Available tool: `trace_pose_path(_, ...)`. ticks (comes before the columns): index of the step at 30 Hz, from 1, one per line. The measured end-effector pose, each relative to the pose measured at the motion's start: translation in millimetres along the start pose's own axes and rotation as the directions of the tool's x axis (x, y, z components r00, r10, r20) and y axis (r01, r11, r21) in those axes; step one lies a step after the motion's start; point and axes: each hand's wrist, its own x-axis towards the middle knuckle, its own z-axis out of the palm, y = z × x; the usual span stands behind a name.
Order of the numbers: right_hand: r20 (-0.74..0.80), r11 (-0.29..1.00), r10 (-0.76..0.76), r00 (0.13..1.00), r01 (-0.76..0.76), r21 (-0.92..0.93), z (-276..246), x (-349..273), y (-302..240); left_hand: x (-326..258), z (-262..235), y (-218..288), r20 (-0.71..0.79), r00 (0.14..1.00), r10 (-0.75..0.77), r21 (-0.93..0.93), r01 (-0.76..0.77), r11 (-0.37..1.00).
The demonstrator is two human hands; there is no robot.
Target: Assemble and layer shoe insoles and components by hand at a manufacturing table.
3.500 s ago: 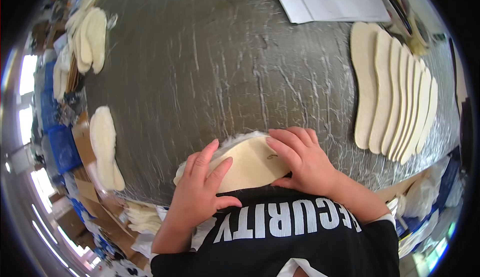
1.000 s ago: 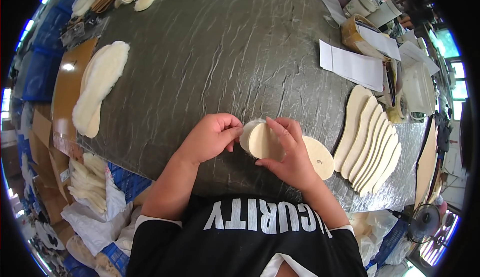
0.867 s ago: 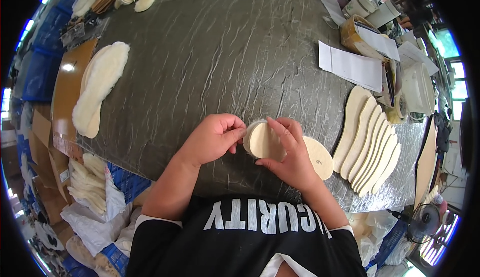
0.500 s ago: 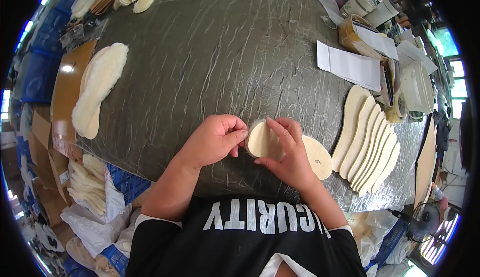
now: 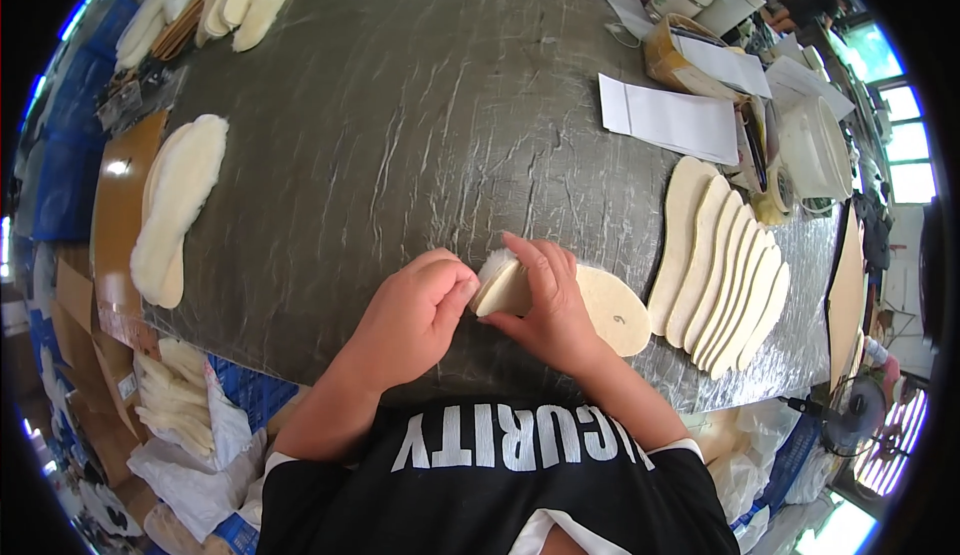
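A cream insole [image 5: 618,313], felt on top with white fleece showing at its edge, lies near the table's front edge. My right hand [image 5: 555,305] grips it from above, thumb on the near side and fingers on the far side. Its left end is tilted up off the table, with layers and fluffy pile visible there. Right beside that end is my left hand [image 5: 418,313], thumb and fingers pinched together. Whatever is between those fingertips is too small or hidden to name.
Several cream insoles [image 5: 685,245] lie overlapped in a fan to the right. Behind them are white paper sheets [image 5: 668,120], a round yellowish container [image 5: 672,60] and a white tub [image 5: 815,150]. Fleece insoles [image 5: 182,205] rest at the left edge; more insoles [image 5: 262,0] lie far left.
My left hand has drawn slightly left and down, its fingers closing tighter. The insole's left end has tilted, now showing its layered edge. The whole view has shifted a little.
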Motion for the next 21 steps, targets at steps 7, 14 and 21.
trace_pose_path(7, -0.041, 0.998, -0.021, 0.999, 0.018, -0.066, -5, -3, 1, -5, 18, -17, 0.000, 0.978, -0.209, -0.373, 0.194, 0.907)
trace_pose_path(14, 0.065, 0.994, -0.016, 0.998, 0.008, 0.110, -41, 15, 9, -10, 14, -29, -0.058, 0.996, -0.070, -0.540, 0.028, 0.841)
trace_pose_path(21, 0.064, 0.994, -0.055, 0.996, 0.049, 0.096, -31, 13, 7, 0, 10, -20, -0.009, 0.991, -0.134, -0.428, 0.117, 0.896)
